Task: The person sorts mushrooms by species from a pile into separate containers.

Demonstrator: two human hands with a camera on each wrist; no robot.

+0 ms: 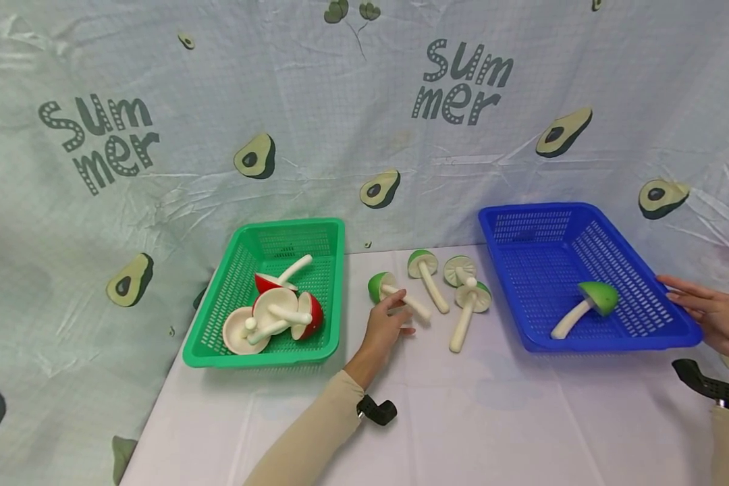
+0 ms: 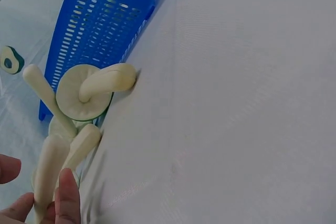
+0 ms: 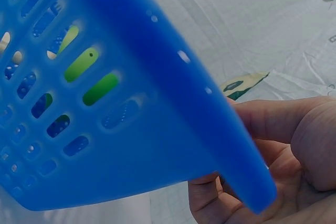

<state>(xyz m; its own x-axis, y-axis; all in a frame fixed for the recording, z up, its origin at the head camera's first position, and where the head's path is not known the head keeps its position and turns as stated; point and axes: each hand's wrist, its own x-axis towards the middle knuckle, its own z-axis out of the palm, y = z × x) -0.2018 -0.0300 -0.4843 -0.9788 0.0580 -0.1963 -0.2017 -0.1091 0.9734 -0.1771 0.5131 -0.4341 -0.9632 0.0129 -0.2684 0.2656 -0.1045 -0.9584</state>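
Note:
In the head view my left hand (image 1: 386,329) is at a green-capped toy mushroom (image 1: 422,310), fingers spread beside its pale stem. The left wrist view has fingertips (image 2: 68,195) on both sides of that stem (image 2: 51,163). Several more green-capped mushrooms (image 1: 433,287) lie just right of it. At the far right, my right hand (image 1: 719,317) holds the rim of a blue basket (image 1: 644,297), some fingers tucked below the rim in the right wrist view. One green-capped mushroom (image 1: 599,298) lies inside this basket, its cap partly visible through the slots.
A green basket (image 1: 340,290) stands left of the loose mushrooms and holds several red-capped mushrooms (image 1: 312,316). White cloth covers the table (image 1: 462,412). Behind it hangs a sheet (image 1: 316,121) printed with avocados and lettering.

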